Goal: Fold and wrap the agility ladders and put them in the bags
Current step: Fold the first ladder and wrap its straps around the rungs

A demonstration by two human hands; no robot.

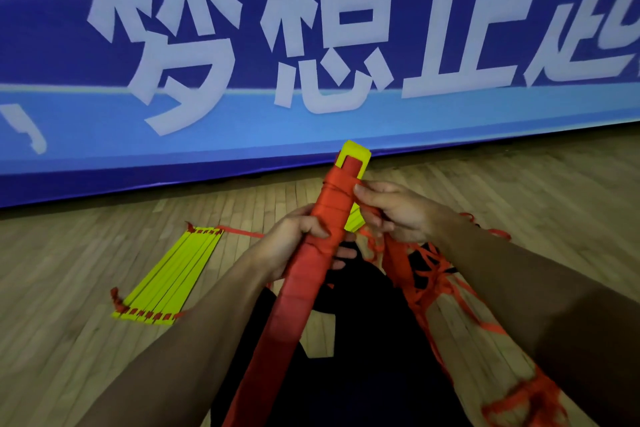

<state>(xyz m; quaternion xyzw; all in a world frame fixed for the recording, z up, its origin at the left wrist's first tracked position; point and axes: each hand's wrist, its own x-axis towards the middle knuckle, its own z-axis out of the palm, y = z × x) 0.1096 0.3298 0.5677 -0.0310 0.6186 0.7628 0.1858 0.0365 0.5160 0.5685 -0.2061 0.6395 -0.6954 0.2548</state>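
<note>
Wooden floor (104,253), hands gripping wrapped ladder (311,274)

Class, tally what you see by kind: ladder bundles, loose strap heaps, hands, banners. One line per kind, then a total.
Ladder bundles: 2, the wrapped bundle in hand, the flat bundle on the floor
Loose red strap heap: 1
Hands: 2, left hand, right hand
Blue banner: 1
Total: 6

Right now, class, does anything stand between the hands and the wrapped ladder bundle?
No. The left hand and right hand already grip the wrapped ladder bundle directly.
</note>
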